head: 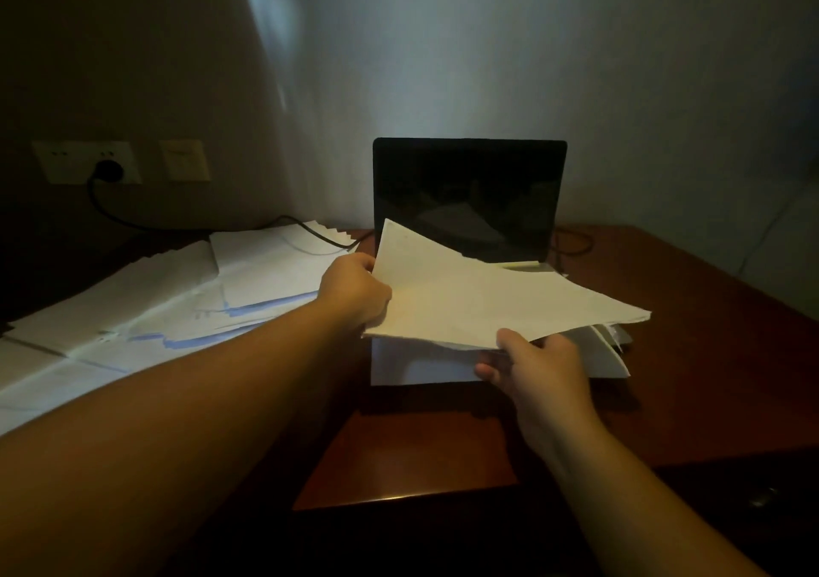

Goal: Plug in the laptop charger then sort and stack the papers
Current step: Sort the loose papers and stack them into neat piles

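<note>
An open laptop (469,195) with a dark screen stands at the back of the reddish-brown desk (416,452). A bundle of white papers (487,297) is held up in front of it and hides the keyboard. My left hand (354,290) grips the bundle's left edge and my right hand (532,363) pinches its near edge. More sheets (421,366) lie under the bundle. A black charger plug (110,171) sits in the wall socket (86,162), and its cable (306,228) runs across toward the laptop.
Several loose white sheets, some with blue edges (146,306), are spread over the left part of the desk. A second wall plate (185,160) is beside the socket. The desk's right edge (727,275) meets the pale floor. A dark drawer front (762,496) is at the lower right.
</note>
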Demonstrator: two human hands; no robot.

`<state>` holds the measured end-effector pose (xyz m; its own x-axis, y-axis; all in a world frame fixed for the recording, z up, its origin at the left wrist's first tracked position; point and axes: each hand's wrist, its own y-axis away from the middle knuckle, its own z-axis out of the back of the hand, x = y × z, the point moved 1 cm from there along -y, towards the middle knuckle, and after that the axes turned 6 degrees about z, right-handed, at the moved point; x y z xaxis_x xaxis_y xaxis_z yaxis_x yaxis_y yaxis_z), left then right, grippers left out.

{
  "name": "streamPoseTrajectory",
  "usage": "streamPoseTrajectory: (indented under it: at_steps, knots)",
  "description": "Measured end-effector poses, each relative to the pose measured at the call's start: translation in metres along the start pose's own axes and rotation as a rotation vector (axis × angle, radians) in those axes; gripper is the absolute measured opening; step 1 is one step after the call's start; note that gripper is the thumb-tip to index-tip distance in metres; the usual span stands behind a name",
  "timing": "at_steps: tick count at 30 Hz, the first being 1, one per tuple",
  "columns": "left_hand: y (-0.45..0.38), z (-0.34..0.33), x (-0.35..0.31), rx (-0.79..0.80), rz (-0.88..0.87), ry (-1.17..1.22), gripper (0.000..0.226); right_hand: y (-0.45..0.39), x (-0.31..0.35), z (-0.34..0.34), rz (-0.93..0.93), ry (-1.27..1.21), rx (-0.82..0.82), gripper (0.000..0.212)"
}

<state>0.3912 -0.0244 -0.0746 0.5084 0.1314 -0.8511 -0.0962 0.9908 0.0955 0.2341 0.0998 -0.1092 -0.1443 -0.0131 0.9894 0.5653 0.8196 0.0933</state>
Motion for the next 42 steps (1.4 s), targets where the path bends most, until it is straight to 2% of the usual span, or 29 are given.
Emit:
streamPoseTrajectory:
  at_steps: [3, 6, 10, 14, 19, 25, 28, 30, 34, 40, 42]
  knots:
    - [-0.006, -0.007, 0.006, -0.05, 0.006, 0.023, 0.042, -0.001, -0.005, 0.0, -0.009, 0.022, 0.017, 0.011]
    - [-0.009, -0.014, 0.009, -0.055, -0.017, -0.058, 0.049, -0.002, -0.006, 0.003, -0.037, 0.045, 0.03, 0.015]
    - [-0.012, -0.02, 0.021, -0.079, -0.015, -0.159, 0.056, -0.002, -0.004, 0.01, -0.092, 0.182, 0.076, 0.039]
    - [-0.014, -0.024, 0.031, -0.105, -0.04, -0.22, 0.059, 0.003, 0.0, 0.017, -0.17, 0.317, 0.185, 0.031]
    - [-0.017, -0.025, 0.035, -0.113, -0.073, -0.288, 0.065, 0.007, 0.001, 0.02, -0.207, 0.264, 0.221, 0.022]
    - [-0.016, -0.02, 0.033, -0.128, -0.087, -0.298, 0.057, 0.011, 0.0, 0.018, -0.106, 0.246, 0.17, 0.007]
    - [-0.018, -0.017, 0.032, -0.113, -0.061, -0.285, 0.053, 0.014, 0.0, 0.015, -0.109, 0.207, 0.176, 0.01]
    - [-0.018, -0.017, 0.031, -0.114, -0.057, -0.272, 0.048, 0.015, 0.0, 0.014, -0.101, 0.22, 0.185, 0.004]
    - [-0.019, -0.021, 0.03, -0.138, -0.058, -0.205, 0.047, 0.01, -0.001, 0.013, 0.002, 0.386, 0.196, 0.024]
    - [-0.023, -0.027, 0.028, -0.153, -0.082, -0.196, 0.042, -0.005, -0.005, 0.015, 0.083, 0.499, 0.163, 0.005]
    - [-0.026, -0.027, 0.03, -0.153, -0.088, -0.216, 0.042, -0.006, -0.006, 0.015, 0.123, 0.496, 0.08, 0.025]
